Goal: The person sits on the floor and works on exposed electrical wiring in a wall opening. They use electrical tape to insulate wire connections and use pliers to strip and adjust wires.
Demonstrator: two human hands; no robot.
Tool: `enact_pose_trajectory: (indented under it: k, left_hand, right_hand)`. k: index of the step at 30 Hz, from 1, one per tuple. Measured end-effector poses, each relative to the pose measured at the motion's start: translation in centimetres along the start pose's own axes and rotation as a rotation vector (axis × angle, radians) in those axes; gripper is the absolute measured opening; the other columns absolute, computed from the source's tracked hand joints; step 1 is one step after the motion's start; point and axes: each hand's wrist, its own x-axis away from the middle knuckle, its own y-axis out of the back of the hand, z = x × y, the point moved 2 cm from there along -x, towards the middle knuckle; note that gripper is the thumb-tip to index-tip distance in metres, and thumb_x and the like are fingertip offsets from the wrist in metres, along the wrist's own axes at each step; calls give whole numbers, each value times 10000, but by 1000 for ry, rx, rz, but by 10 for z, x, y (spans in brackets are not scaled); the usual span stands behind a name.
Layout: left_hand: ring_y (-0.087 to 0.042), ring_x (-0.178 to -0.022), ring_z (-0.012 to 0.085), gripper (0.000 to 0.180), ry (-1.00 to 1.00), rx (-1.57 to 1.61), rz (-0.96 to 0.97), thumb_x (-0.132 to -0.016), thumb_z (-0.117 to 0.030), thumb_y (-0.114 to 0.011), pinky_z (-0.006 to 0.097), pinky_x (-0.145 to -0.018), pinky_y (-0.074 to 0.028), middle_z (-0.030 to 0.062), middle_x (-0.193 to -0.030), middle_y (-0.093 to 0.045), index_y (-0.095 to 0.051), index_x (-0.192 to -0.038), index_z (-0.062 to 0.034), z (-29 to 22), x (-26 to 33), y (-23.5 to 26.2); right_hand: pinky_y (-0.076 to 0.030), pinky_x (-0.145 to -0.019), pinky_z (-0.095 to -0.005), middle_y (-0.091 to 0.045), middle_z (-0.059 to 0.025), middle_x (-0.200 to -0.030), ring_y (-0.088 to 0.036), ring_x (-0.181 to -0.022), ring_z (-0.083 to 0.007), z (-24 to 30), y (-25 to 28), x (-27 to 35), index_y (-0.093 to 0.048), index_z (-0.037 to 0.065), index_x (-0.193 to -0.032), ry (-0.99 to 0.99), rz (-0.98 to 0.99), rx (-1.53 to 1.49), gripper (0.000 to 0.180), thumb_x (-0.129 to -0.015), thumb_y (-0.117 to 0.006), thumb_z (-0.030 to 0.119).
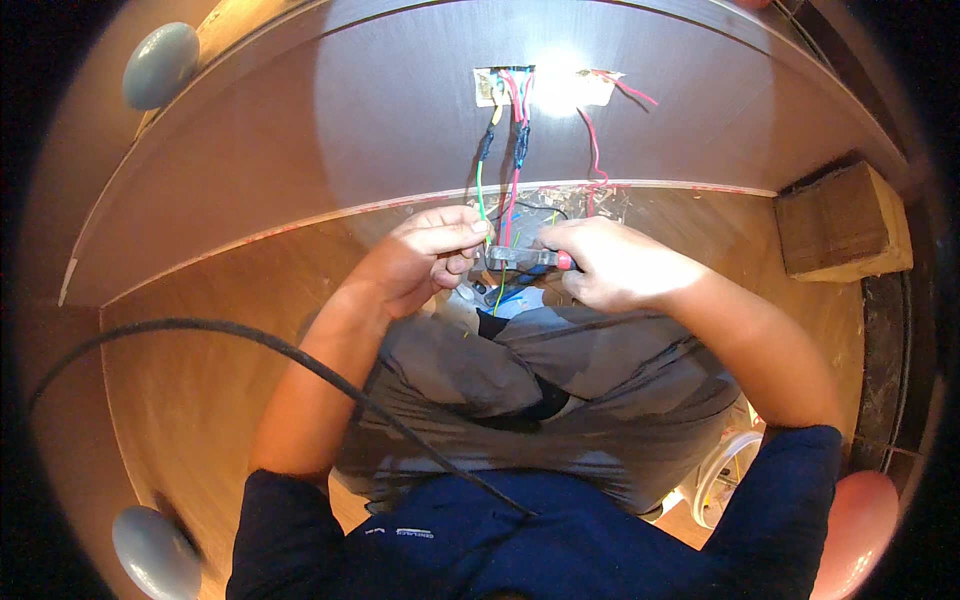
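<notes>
Bare left hand (425, 255) raised, fingers curled in a pinch, thumb on top; bare right hand (610, 262) closed in a fist grip, knuckles up; both forearms angled inward, hands nearly meeting

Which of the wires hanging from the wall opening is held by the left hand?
The green wire: the left hand pinches its lower end, while the red wires hang free to the right.
</notes>
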Motion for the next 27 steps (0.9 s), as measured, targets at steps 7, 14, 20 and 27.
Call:
enact_pose_trajectory:
  k: [7,14,20,27]
  left_hand:
    - [-376,-582,32,117,8,-44,-34,-982,-217,-626,193,-492,-277,-53,-732,-469,-588,-925,-122,6,-4,7]
    - [-393,-594,25,106,-2,-54,-31,-981,-195,-619,183,-480,-266,-56,-743,-477,-598,-912,-117,6,-5,6]
    - [-413,-599,10,103,-13,-23,-5,-980,-176,-618,172,-472,-264,-64,-731,-487,-600,-896,-120,10,-8,11]
    - [-412,-588,8,124,17,-115,-38,-968,-198,-637,173,-490,-263,-66,-689,-500,-611,-869,-128,24,-19,14]
  right_hand:
    - [-505,-844,-547,-662,-298,-931,-636,-958,-492,-3,1,0,-617,11,-1012,-40,43,-39,258,-762,-568,52]
    - [-507,-833,-550,-670,-290,-951,-640,-965,-485,-2,-6,-4,-620,10,-1035,12,2,-24,275,-774,-567,81]
    - [-509,-811,-543,-674,-292,-910,-657,-929,-474,7,0,-2,-652,28,-984,-241,93,44,223,-816,-579,155]
    - [-507,-792,-504,-675,-275,-857,-674,-877,-427,2,-4,-7,-673,15,-921,-293,320,-86,204,-822,-580,168]
